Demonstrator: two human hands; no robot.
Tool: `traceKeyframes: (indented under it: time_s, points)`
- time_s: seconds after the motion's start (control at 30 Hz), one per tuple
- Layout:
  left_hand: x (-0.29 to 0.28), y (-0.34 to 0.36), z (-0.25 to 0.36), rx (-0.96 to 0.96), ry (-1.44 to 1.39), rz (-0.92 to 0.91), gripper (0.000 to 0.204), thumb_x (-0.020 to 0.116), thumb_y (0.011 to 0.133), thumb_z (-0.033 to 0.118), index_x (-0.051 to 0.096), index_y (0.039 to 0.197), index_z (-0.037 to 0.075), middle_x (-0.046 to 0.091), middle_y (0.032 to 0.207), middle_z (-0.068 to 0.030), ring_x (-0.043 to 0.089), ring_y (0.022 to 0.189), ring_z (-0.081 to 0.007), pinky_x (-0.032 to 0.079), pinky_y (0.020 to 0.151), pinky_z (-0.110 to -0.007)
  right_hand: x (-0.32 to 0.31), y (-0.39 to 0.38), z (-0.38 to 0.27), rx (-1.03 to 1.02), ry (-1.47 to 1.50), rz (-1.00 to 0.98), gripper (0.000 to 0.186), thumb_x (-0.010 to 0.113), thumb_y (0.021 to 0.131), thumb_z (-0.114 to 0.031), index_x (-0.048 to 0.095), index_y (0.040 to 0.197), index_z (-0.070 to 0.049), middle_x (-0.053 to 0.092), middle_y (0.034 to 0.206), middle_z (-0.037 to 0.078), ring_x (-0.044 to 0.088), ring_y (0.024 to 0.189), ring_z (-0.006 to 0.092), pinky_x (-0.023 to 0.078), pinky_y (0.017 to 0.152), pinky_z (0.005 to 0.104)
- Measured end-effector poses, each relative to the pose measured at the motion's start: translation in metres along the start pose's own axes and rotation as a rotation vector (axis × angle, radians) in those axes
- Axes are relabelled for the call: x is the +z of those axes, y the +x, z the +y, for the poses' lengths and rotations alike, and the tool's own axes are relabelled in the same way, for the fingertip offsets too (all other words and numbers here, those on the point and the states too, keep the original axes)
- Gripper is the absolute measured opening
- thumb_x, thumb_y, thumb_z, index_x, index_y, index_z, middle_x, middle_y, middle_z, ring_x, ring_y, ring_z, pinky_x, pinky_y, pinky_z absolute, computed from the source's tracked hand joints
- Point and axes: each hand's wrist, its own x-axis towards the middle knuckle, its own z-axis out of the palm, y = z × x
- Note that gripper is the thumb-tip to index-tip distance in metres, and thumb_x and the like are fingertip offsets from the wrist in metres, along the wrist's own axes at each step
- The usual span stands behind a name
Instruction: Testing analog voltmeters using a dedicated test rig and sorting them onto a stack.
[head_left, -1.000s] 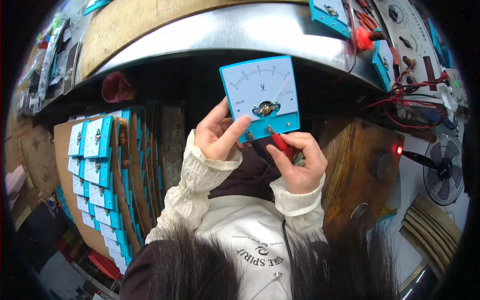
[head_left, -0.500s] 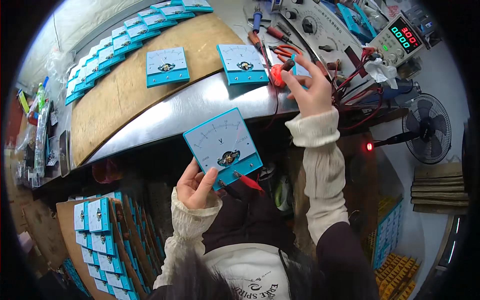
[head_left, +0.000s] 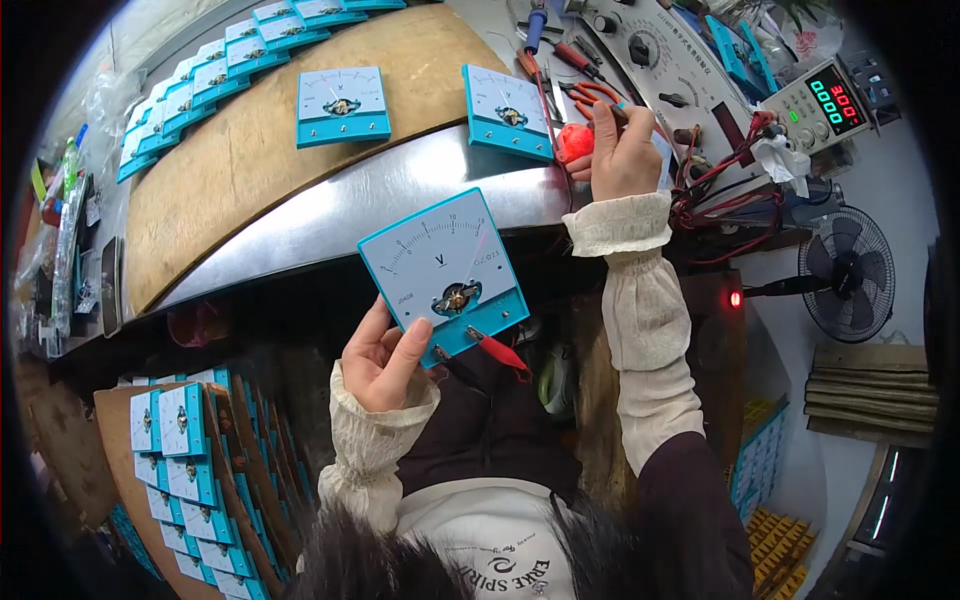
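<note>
My left hand (head_left: 385,365) grips the lower left corner of a square panel voltmeter (head_left: 430,260), thumb on its front. The meter has a white scale face, a teal frame and an opening that bares its coil. A red alligator clip (head_left: 503,354) bites one lower terminal; a dark clip (head_left: 458,370) hangs at another. Over the bench, my right hand (head_left: 622,165) is closed on a slim dark tool (head_left: 621,116) with a teal end, its kind unclear. Beside those fingers lies a bright red lump (head_left: 575,143). Two more meters, one near (head_left: 508,115) and one farther left (head_left: 342,105), rest on the bench.
Rows of meters (head_left: 210,80) line the board's far left edge. More meters (head_left: 185,470) sit on stacked boards at lower left. Pliers (head_left: 590,92), a grey test instrument (head_left: 665,60) and a lit power supply (head_left: 820,105) stand at right, with red leads. A fan (head_left: 848,275) stands beyond.
My right hand has closed around the dark tool and drawn it up from beside the red lump. The left hand still holds the meter, now slightly higher in view. The whole view has shifted a little.
</note>
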Motion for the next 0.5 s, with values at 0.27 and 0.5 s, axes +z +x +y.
traceKeyframes:
  time_s: [0.27,0.5]
  points:
    - [-0.007,-0.008,0.002,0.008,-0.021,0.025,0.055,0.059,0.092,0.009,0.034,0.139,-0.005,0.06,0.117,-0.0121,0.06,0.098,-0.014,0.047,0.085,-0.025,-0.02,0.002,-0.01,-0.182,0.011,0.137,0.025,0.078,0.077,-0.016,0.069,0.095,-0.002,0.071,0.081,0.005,0.062,0.06,0.0099,0.049,0.058,0.0223]
    - [-0.012,-0.012,0.003,0.021,0.065,0.009,0.056,0.059,0.092,0.009,0.034,0.14,-0.006,0.058,0.121,-0.0137,0.059,0.103,-0.0157,0.046,0.088,-0.027,-0.026,0.011,-0.008,-0.149,0.101,0.163,0.027,0.076,0.078,-0.005,0.066,0.101,0.004,0.07,0.09,0.009,0.065,0.078,0.0106,0.051,0.071,0.0207]
